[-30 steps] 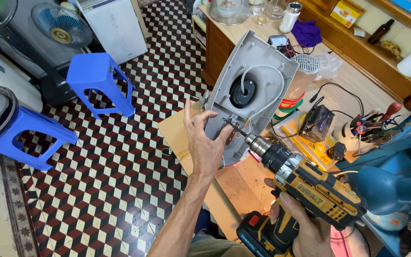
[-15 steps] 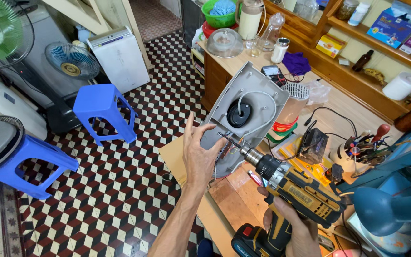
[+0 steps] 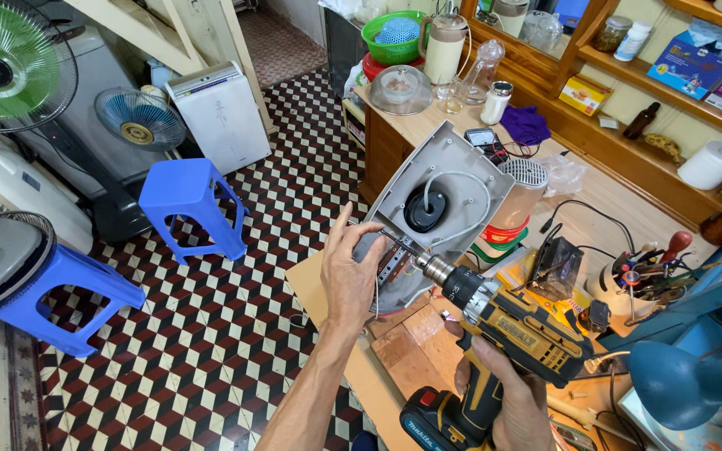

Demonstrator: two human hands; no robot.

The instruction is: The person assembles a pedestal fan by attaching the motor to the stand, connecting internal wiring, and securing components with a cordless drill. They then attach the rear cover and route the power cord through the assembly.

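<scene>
Two bare hands at work, head view. Left hand (image 3: 349, 280): fingers closed on the lower edge of a grey plastic appliance housing (image 3: 444, 205), held tilted over the wooden workbench (image 3: 428, 125), its open inside showing a black round part and a grey cable loop. Right hand (image 3: 507, 405): clamped around the grip of a yellow-and-black cordless drill (image 3: 495, 334), whose bit tip touches the housing just beside the left fingertips. Surroundings: two blue plastic stools (image 3: 190, 205) on a chequered tile floor (image 3: 211, 334); green fan (image 3: 6, 71) upper left.
</scene>
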